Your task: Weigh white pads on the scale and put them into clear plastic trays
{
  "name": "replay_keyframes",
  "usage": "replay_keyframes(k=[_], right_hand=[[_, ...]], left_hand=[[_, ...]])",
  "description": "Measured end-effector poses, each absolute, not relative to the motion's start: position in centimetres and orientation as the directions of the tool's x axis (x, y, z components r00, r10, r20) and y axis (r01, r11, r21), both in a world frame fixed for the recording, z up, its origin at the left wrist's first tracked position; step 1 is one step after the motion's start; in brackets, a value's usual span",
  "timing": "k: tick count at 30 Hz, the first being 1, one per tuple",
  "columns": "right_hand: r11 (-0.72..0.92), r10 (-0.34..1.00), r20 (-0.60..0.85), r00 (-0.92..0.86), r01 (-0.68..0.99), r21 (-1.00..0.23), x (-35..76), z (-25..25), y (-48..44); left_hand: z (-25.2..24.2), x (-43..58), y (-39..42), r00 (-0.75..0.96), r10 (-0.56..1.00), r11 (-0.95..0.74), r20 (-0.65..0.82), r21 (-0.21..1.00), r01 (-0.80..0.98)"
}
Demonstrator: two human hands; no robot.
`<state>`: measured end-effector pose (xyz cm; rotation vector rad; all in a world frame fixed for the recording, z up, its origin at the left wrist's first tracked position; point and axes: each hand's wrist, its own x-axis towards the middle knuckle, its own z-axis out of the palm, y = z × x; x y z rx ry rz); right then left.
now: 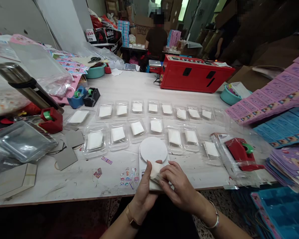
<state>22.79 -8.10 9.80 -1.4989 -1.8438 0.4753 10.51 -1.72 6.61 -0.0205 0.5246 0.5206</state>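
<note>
A small stack of white paper sheets (155, 170) is held between my two hands, over the front part of a white scale with a round plate (153, 150). My left hand (145, 189) grips the stack from the left, thumb on top. The curled fingers of my right hand (176, 184) pinch its right edge. Beyond the scale, clear plastic trays (118, 145) stand in two rows, most with a white paper stack (118, 133) in them. Small cartoon stickers (126, 181) lie left of the scale.
Red tape dispensers stand left (57, 125) and right (235, 154). A red machine (191, 74) is at the back. Pink boxes (271, 96) are piled at the right, grey cards (17, 179) at the front left. A person (156, 41) is in the background.
</note>
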Motion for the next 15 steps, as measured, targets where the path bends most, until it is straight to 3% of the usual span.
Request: replay_keyframes(k=[2, 5, 9, 12, 15], right_hand=[[0.202, 0.973, 0.229, -0.036, 0.615, -0.762, 23.1, 9.8, -7.7], [-0.028, 1.000, -0.023, 0.019, 0.351, -0.936, 23.9, 10.0, -7.0], [-0.212, 0.976, -0.215, -0.022, 0.108, -0.971, 25.6, 9.7, -5.5], [-0.294, 0.949, -0.298, -0.104, 0.047, -0.955, 27.4, 9.3, -3.5], [-0.322, 0.925, -0.343, -0.163, 0.143, -0.936, 29.4, 9.0, -0.7]], left_hand=[[6.4, 10.3, -1.6, 0.755, 0.457, 0.880, -0.470, 0.114, -0.462], [6.0, 9.9, -1.4, 0.748, 0.449, 0.887, -0.489, 0.145, -0.438], [5.2, 9.5, -1.0, 0.705, 0.443, 0.892, -0.553, 0.191, -0.410], [4.6, 9.2, -0.9, 0.690, 0.430, 0.900, -0.582, 0.221, -0.375], [4.2, 8.8, -1.2, 0.692, 0.428, 0.902, -0.581, 0.230, -0.365]])
